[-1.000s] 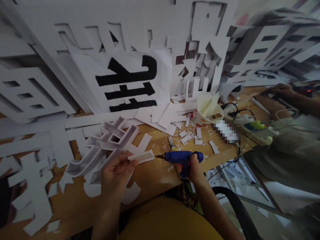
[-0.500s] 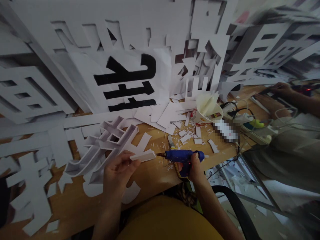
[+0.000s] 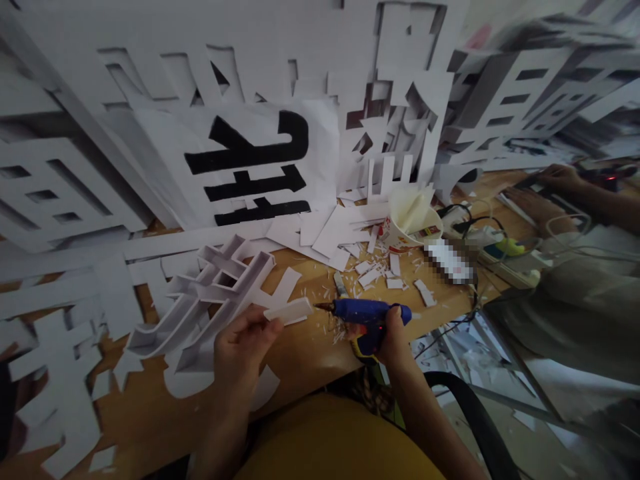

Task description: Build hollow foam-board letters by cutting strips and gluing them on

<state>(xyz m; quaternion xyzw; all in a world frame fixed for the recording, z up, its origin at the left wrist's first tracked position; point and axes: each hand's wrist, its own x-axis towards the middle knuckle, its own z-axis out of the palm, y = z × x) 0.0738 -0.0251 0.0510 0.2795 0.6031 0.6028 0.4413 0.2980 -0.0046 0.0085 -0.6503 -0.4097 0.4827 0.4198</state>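
Note:
Between thumb and fingers, my left hand (image 3: 249,337) pinches a small folded white strip (image 3: 290,311). My right hand (image 3: 390,337) is wrapped round the handle of a blue glue gun (image 3: 363,311), whose metal nozzle points left, close to the strip's right end. A small red light shows on the gun. Left of my left hand lies a white hollow letter form with raised walls (image 3: 225,287). A knife with a yellow and black handle lies partly hidden under the gun, its grey end (image 3: 341,283) showing.
White scraps (image 3: 370,275) litter the wooden table (image 3: 320,350). Behind them stand a paper cup (image 3: 410,227) and a power strip with cables (image 3: 507,270). A printed black character sheet (image 3: 260,160) leans at the back. Another person's hands (image 3: 545,193) are at the right.
My left hand has shifted slightly right with the strip, which is turned a little. The glue gun has moved very slightly right. The whole view has shifted a little.

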